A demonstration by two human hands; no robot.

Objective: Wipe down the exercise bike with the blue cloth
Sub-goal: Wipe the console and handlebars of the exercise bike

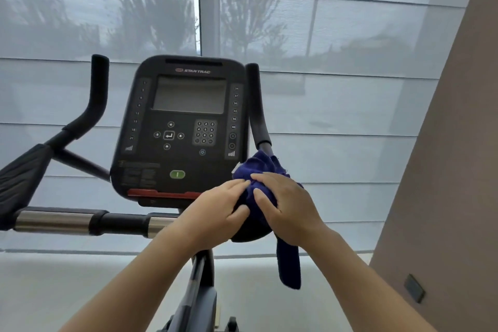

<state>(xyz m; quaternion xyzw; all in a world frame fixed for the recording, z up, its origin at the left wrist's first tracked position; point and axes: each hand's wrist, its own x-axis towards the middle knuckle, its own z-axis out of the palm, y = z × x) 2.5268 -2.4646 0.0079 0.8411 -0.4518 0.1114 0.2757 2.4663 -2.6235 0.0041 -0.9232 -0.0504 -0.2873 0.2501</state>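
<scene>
Blue cloth [260,170] bunched, both hands [215,210] pressing, probably over handlebar [258,113].

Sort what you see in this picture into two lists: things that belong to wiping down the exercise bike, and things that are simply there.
Part of the job:
blue cloth
left hand
right hand
right handlebar
console
left handlebar

Simply there:
window blinds
beige wall
wall plate

A gym room. A black exercise bike with a keypad console [183,127] stands here. It faces pale sheer window blinds [323,21].
</scene>
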